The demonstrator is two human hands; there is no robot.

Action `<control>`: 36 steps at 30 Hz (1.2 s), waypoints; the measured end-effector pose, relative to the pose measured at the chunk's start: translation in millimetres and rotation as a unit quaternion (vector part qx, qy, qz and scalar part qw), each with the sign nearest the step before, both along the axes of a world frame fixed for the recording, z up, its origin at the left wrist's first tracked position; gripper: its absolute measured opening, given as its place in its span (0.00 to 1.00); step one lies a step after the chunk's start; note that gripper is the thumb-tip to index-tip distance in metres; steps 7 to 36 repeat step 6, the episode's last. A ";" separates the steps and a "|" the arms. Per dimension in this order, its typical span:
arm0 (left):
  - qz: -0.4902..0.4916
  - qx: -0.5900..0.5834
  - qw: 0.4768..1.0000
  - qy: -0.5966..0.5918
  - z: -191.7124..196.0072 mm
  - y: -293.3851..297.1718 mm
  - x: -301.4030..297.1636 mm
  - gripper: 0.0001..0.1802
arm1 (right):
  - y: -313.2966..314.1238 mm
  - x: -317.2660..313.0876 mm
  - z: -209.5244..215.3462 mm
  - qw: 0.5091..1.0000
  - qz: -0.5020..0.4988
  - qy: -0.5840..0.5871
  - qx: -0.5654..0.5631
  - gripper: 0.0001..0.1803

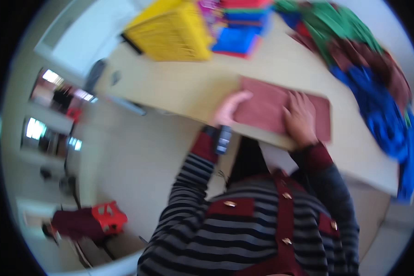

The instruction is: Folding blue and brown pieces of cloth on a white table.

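A folded reddish-brown cloth (264,103) lies flat near the front edge of the table. My left hand (229,108), blurred, is at the cloth's left edge with its fingers stretched toward the far side; a dark watch (223,139) is on that wrist. Flat on the right half of the cloth rests my right hand (301,118), its fingers extended and pointing away from me. Neither hand visibly grips the fabric.
On the pale table (179,87), a yellow basket (170,34) stands at the back left. Beside it are folded blue and red cloths (237,39). Loose green, brown and blue fabric (372,87) hangs over the right side. A person (85,223) is at lower left.
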State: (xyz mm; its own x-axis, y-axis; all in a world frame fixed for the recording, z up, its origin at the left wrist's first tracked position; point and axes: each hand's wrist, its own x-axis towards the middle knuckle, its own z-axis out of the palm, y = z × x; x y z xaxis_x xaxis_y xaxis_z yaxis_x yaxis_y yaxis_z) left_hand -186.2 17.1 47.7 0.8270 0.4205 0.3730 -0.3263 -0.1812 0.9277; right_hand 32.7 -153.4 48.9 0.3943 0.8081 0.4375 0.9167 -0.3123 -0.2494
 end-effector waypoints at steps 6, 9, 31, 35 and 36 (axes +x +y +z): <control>0.042 -0.370 0.923 0.095 26.4 12.5 30.9 0.22 | 1.0 -4.9 -21.2 0.992 -0.062 -0.023 -0.105 0.35; 0.042 -0.370 0.923 0.095 26.4 12.5 30.9 0.22 | 1.0 -4.9 -21.2 0.992 -0.062 -0.023 -0.105 0.35; 0.042 -0.370 0.923 0.095 26.4 12.5 30.9 0.22 | 1.0 -4.9 -21.2 0.992 -0.062 -0.023 -0.105 0.35; 0.042 -0.370 0.923 0.095 26.4 12.5 30.9 0.22 | 1.0 -4.9 -21.2 0.992 -0.062 -0.023 -0.105 0.35; 0.042 -0.370 0.923 0.095 26.4 12.5 30.9 0.22 | 1.0 -4.9 -21.2 0.992 -0.062 -0.023 -0.105 0.35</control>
